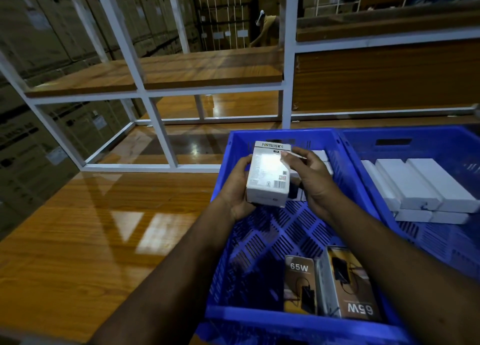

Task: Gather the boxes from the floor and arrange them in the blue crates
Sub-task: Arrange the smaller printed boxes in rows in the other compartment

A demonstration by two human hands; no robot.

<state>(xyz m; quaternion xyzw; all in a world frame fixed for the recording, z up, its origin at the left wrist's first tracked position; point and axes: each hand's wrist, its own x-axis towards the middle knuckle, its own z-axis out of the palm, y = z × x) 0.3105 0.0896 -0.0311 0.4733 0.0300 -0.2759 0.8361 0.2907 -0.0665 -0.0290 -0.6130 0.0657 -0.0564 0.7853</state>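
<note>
Two blue slatted plastic crates (345, 162) sit on a glossy wooden floor (78, 240) before white metal shelving (155, 126). The left hand (237, 188) and right hand (311, 178) curl their fingers around a white cardboard box (268, 175).

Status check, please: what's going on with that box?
Both hands, left hand and right hand, hold white box above near blue crate. Nothing blocking.

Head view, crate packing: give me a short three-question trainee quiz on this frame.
1. True or false: both hands hold the white Portronics cardboard box above the near blue plastic crate.
2. What wattage is printed on the two dark boxes in that crate?
3. Where are the plain white boxes stacked? A) far blue plastic crate B) wooden shelf C) floor

Key: 1 true, left hand and right hand; 2 65W; 3 A.
</note>
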